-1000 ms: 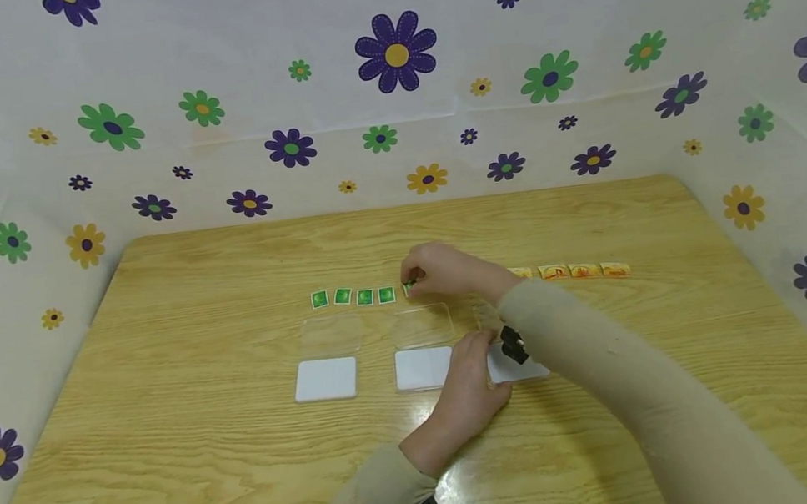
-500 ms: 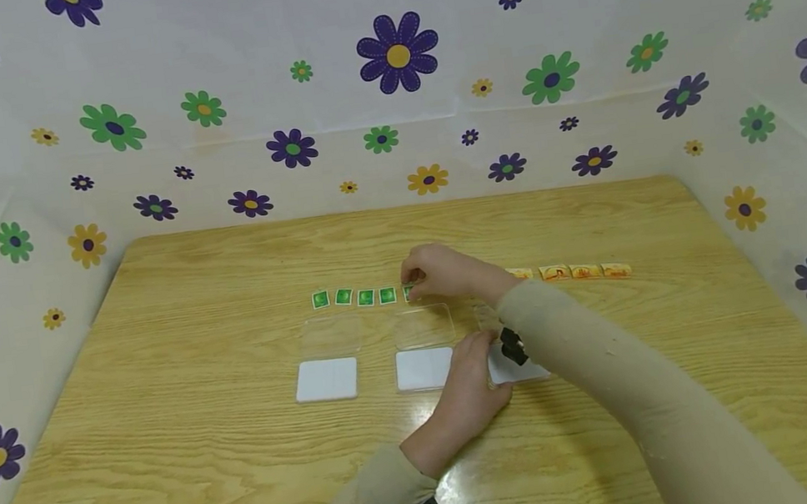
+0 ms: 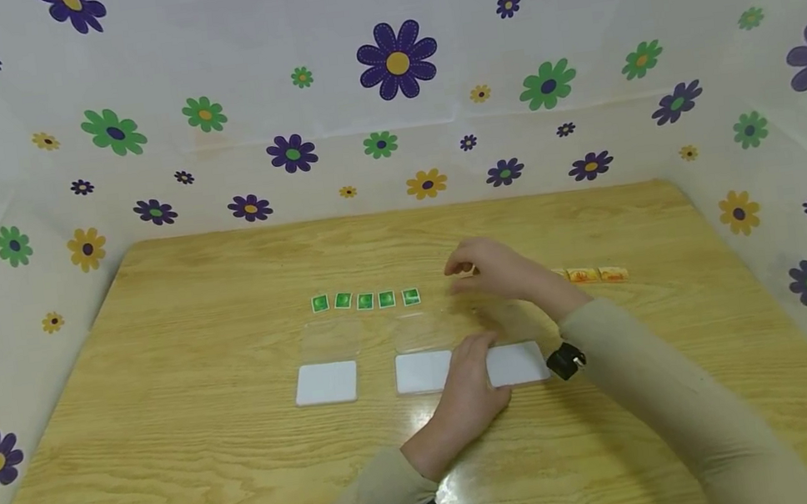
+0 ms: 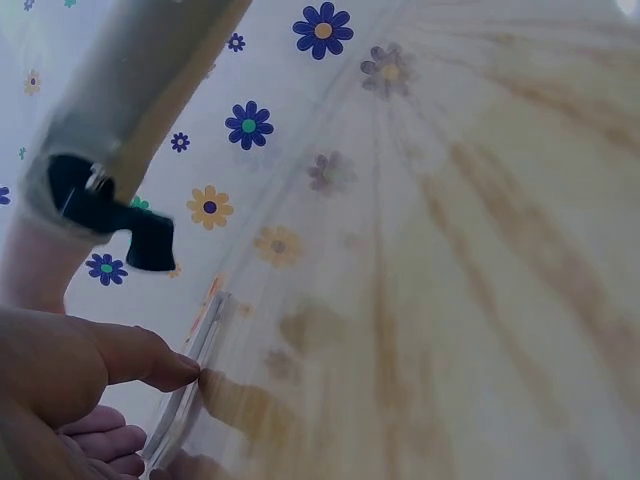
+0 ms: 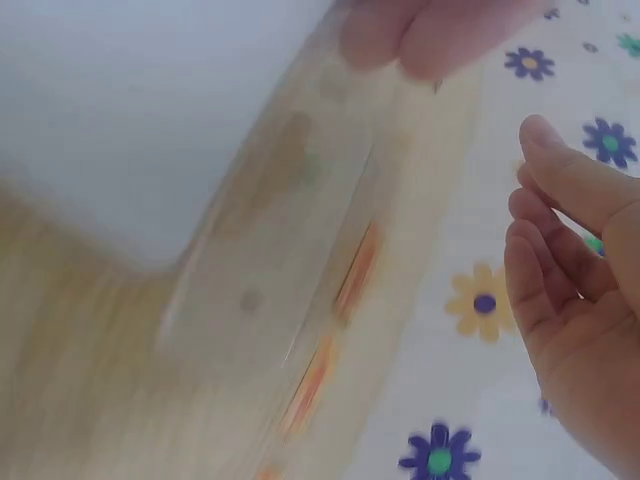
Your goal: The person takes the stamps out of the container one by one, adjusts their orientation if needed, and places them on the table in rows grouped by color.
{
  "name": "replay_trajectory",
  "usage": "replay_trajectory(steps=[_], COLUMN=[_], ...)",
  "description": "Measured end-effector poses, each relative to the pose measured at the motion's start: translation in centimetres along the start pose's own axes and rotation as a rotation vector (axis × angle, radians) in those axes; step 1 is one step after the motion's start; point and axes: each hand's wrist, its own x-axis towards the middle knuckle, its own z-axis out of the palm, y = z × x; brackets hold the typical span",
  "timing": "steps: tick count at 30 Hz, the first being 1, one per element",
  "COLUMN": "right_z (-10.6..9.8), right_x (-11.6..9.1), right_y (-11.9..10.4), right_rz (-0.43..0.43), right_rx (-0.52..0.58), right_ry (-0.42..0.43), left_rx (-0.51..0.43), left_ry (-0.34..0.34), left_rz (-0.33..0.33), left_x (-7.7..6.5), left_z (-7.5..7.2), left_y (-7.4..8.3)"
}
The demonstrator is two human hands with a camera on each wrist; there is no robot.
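Three white rectangular pieces lie in a row: a left one (image 3: pixel 326 383), a middle one (image 3: pixel 422 373) and a right one (image 3: pixel 519 364). My left hand (image 3: pixel 469 391) holds the right one by its left side, thumb on the near edge and fingers at the far edge. In the left wrist view, the thumb (image 4: pixel 150 358) presses against its thin edge. My right hand (image 3: pixel 496 270) hovers behind that piece with fingers loosely bent and apart. The right wrist view shows nothing between the right fingers (image 5: pixel 550 250). Just left of this hand lies a small green picture tile (image 3: pixel 411 296).
More green tiles (image 3: pixel 365 301) continue the row leftward. Orange picture tiles (image 3: pixel 614 274) lie to the right, partly hidden by the right wrist. Clear flat plastic pieces (image 3: pixel 330 341) lie behind the white ones. Flowered cloth (image 3: pixel 212 166) surrounds the wooden table (image 3: pixel 193 446).
My right hand has moved right, away from the rightmost green tile, which now shows fully. Some orange tiles are newly covered by the right arm. The left hand stays in place.
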Motion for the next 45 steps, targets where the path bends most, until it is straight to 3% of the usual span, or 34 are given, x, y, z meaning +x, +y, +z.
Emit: replay_trajectory(steps=[14,23,38,45], right_z=[-1.6,-2.2,-1.7,-1.8], right_x=[-9.1,-13.0,-15.7,-16.0], right_y=[4.0,4.6,6.0,6.3], right_rz=[0.093,0.198,0.063,0.101], right_rx=[-0.062,-0.053,-0.187,-0.342], right_ry=[0.174,0.175,0.339,0.377], left_rx=[-0.077,-0.063,-0.068,0.011], left_ry=[-0.029,-0.046,0.010,0.043], left_rz=[-0.049,-0.077,-0.073,-0.063], left_x=[0.2,0.6,0.9,0.4], left_z=[-0.2,-1.1,-5.8,-8.8], left_y=[0.5,0.4,-1.6,-3.2])
